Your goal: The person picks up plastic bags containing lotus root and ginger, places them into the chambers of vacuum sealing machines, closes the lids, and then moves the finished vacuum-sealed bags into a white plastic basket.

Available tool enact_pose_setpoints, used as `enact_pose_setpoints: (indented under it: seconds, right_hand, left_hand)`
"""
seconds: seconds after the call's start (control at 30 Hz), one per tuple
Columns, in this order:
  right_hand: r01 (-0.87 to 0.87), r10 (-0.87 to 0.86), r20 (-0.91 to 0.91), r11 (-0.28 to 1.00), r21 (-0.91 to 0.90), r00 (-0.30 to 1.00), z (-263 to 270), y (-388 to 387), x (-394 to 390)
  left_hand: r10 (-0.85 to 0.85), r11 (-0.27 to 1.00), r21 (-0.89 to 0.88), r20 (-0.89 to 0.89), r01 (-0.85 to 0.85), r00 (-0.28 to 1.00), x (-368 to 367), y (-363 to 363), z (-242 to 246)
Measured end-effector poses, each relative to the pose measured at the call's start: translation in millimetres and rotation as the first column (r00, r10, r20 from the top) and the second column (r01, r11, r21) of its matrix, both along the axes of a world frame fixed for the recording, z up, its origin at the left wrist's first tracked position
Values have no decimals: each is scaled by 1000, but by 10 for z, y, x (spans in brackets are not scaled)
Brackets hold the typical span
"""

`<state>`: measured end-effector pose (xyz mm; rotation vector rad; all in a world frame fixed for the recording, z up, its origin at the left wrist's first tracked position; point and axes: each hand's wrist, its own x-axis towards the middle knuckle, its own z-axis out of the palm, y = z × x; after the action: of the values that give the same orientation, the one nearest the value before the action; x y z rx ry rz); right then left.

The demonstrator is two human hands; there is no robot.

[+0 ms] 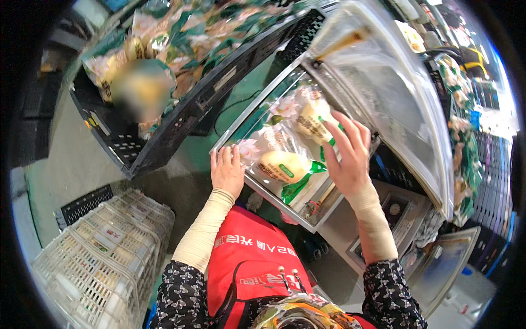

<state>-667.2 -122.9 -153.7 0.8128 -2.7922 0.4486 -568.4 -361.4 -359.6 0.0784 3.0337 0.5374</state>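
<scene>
Two clear plastic bags with printed pink flowers hold pale root vegetables that look like lotus root. The nearer bag (283, 166) and the farther bag (314, 117) lie side by side in the metal-rimmed chamber (283, 201) of what appears to be a vacuum sealer. Its transparent lid (382, 94) stands raised at the right. My left hand (228, 168) rests at the chamber's left rim, fingertips by the nearer bag's flowered end; its thumb is hard to make out. Spread over the farther bag's right end, my right hand (349, 152) touches it with its fingers apart.
A black plastic crate (164, 140) at upper left is heaped with similar bags. White lattice baskets (102, 255) stand at lower left. Below the lid is a panel with a round gauge (395, 209). More filled bags (464, 156) and black crates (491, 177) line the right side.
</scene>
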Motion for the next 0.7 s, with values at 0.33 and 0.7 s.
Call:
enact_pose_setpoints:
  seconds: [0.33,0.7]
  right_hand:
    - [242,-208,-494,970,5,844,1974,1473,759]
    - [539,-282,716,828,-155,639,1320,2338,99]
  left_hand:
    - [43,985,-168,55,-33,998,-113,29,564]
    - [-237,878,108,-748,466,620,-2250,512,3718]
